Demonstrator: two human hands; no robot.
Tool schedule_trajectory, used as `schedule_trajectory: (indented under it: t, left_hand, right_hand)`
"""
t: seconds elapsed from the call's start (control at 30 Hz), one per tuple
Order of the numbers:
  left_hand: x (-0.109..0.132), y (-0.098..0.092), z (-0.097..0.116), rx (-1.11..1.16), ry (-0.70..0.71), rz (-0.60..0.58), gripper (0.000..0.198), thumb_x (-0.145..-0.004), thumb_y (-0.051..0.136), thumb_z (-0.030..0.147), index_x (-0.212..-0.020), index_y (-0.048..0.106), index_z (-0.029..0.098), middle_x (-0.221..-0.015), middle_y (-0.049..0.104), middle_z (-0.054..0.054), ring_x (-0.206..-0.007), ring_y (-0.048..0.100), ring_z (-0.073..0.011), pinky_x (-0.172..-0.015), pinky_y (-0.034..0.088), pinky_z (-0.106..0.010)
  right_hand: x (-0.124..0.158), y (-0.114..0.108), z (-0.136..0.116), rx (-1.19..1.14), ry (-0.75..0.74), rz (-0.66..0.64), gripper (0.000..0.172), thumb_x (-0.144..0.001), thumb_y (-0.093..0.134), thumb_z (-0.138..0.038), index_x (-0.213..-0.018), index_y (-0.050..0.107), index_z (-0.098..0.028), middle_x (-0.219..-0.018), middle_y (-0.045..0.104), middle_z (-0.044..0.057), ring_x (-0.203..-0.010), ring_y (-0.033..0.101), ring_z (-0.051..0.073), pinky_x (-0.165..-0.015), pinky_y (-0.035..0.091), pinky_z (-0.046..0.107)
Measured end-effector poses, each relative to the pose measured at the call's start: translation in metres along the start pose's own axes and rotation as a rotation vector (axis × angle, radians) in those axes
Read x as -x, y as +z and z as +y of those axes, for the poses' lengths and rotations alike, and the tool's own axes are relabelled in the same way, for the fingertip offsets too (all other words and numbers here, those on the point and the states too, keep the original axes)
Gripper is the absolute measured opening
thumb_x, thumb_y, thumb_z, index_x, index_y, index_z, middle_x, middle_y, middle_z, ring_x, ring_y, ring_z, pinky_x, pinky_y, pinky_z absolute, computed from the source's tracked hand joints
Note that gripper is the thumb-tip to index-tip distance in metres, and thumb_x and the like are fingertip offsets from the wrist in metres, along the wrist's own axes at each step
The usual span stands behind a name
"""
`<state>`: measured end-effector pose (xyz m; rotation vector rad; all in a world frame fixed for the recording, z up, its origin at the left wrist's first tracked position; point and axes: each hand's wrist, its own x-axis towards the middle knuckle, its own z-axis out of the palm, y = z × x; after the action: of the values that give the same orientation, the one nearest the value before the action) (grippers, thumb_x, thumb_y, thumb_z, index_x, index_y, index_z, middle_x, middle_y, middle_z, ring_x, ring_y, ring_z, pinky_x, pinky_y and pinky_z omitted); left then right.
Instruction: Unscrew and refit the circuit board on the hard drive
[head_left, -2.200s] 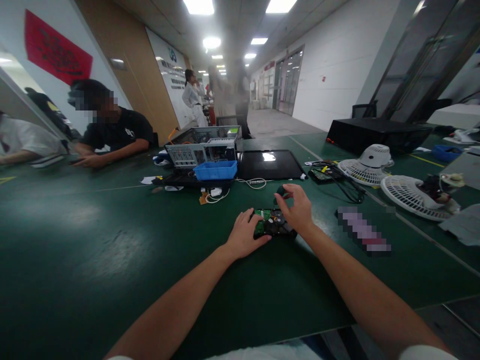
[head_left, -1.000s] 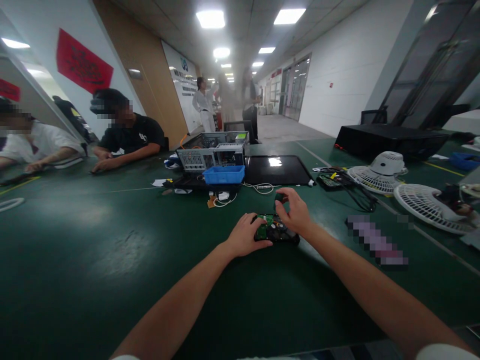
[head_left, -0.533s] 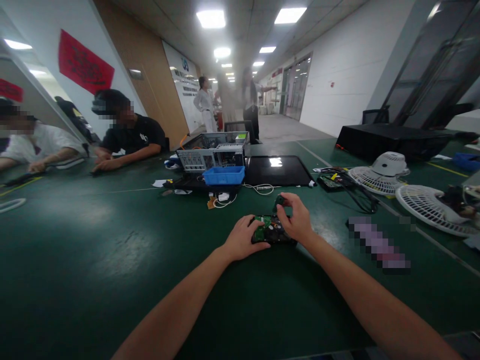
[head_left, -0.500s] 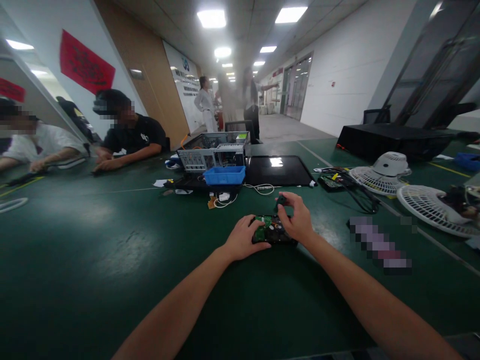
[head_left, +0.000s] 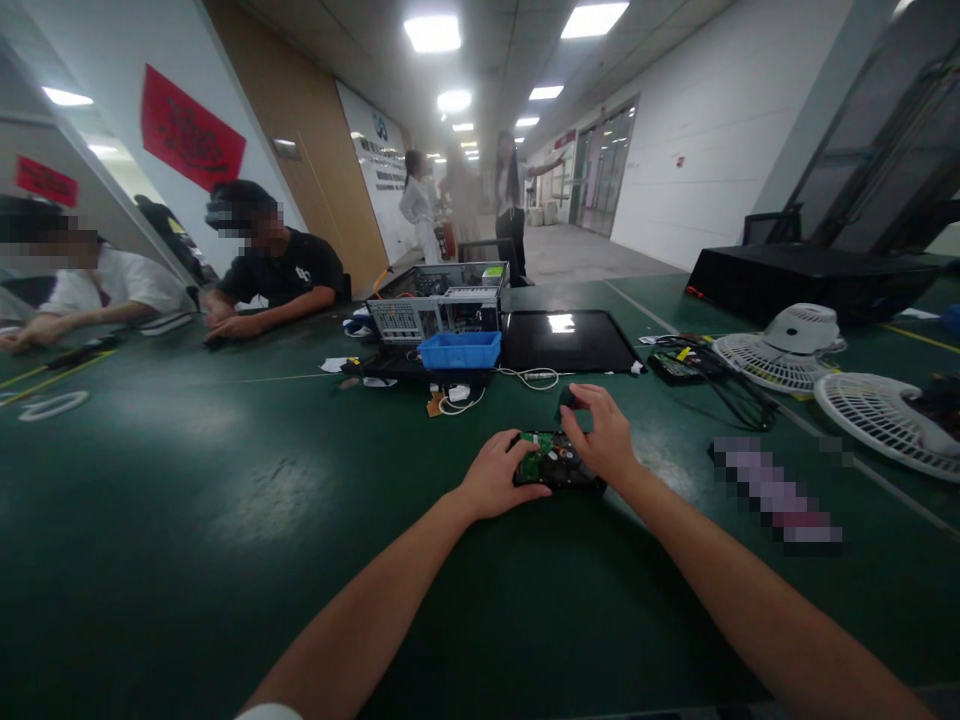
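**Green worktop [head_left: 187, 560] lay under bright ceiling panels [head_left: 433, 34]**

At the far left, a seated person in white [head_left: 139, 280] and another in a black shirt [head_left: 289, 278] leaned on the worktop, a white ring [head_left: 54, 405] lying in front of them. Further right stood a gray computer case [head_left: 405, 320] with its insides exposed, a blue tray [head_left: 460, 351] just before it. The left hand [head_left: 496, 475] was partly curled over the left end of a black device [head_left: 559, 468], thumb along its near edge, holding it; green circuitry showed in its open face. The device lay on the worktop between the two hands. Beyond it was a glossy black panel [head_left: 570, 345]. The right hand [head_left: 606, 435] was pinched nearly closed, thumb and finger on a small dark object [head_left: 567, 400] above the device; its lower end could not be made out. Farther right were dark cables [head_left: 739, 395], a pixelated oblong item [head_left: 776, 490] and two white fan parts [head_left: 889, 420].
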<state>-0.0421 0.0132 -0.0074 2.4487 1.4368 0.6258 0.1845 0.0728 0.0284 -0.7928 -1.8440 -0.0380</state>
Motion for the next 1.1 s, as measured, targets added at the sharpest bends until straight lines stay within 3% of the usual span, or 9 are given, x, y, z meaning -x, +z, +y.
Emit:
schedule_trajectory:
  t: [0.1,0.27,0.5,0.67,0.93,1.1]
  left_hand:
    - [0.0,0.0,-0.002,0.013,0.002,0.001,0.079,-0.077,0.066,0.076,-0.139,0.053,0.028,-0.151,0.042,-0.013,-0.14,0.039,-0.0366,-0.113,0.037,-0.056]
    - [0.001,0.0,0.0,0.02,0.004,0.011,0.078,-0.077,0.069,0.072,-0.139,0.053,0.028,-0.151,0.042,-0.013,-0.14,0.039,-0.0358,-0.114,0.037,-0.055]
    - [0.002,-0.001,0.001,0.019,0.0,0.002,0.079,-0.077,0.069,0.073,-0.14,0.052,0.028,-0.153,0.04,-0.013,-0.141,0.038,-0.0357,-0.115,0.036,-0.054]
    - [0.001,-0.001,0.001,0.027,-0.01,-0.009,0.08,-0.077,0.068,0.074,-0.14,0.053,0.029,-0.153,0.04,-0.013,-0.141,0.038,-0.0365,-0.114,0.036,-0.056]
    - [0.002,-0.004,0.004,0.055,-0.004,0.002,0.079,-0.076,0.07,0.073,-0.14,0.054,0.029,-0.151,0.043,-0.012,-0.139,0.04,-0.0355,-0.113,0.038,-0.054]
    - [0.002,-0.002,0.002,0.054,-0.015,-0.001,0.079,-0.076,0.071,0.071,-0.14,0.053,0.029,-0.153,0.04,-0.012,-0.141,0.038,-0.0357,-0.113,0.038,-0.055]
  right_hand:
    - [-0.004,0.005,-0.002,-0.029,0.012,0.017,0.037,-0.093,0.062,-0.027,-0.128,0.05,-0.024,-0.127,0.062,0.013,-0.105,0.067,0.025,-0.086,0.061,0.045]
    - [-0.009,0.006,-0.007,0.025,0.057,0.025,0.029,-0.092,0.065,-0.03,-0.119,0.056,-0.024,-0.108,0.063,0.009,-0.087,0.066,0.022,-0.081,0.06,0.043]
    - [-0.003,-0.004,-0.008,-0.025,0.069,-0.089,0.039,-0.094,0.058,-0.027,-0.131,0.051,-0.026,-0.115,0.061,0.01,-0.09,0.066,0.022,-0.077,0.061,0.04]
    - [0.001,-0.005,-0.005,0.028,0.108,-0.049,0.042,-0.09,0.065,-0.033,-0.129,0.051,-0.025,-0.103,0.062,0.007,-0.079,0.065,0.021,-0.072,0.06,0.041]
    - [0.004,-0.007,-0.008,-0.165,0.132,-0.081,0.045,-0.093,0.059,-0.027,-0.136,0.045,-0.024,-0.122,0.064,0.011,-0.097,0.07,0.023,-0.085,0.061,0.044]
    - [0.007,-0.003,-0.005,-0.106,0.191,-0.026,0.044,-0.09,0.066,-0.032,-0.129,0.047,-0.024,-0.108,0.067,0.008,-0.082,0.071,0.021,-0.079,0.062,0.043]
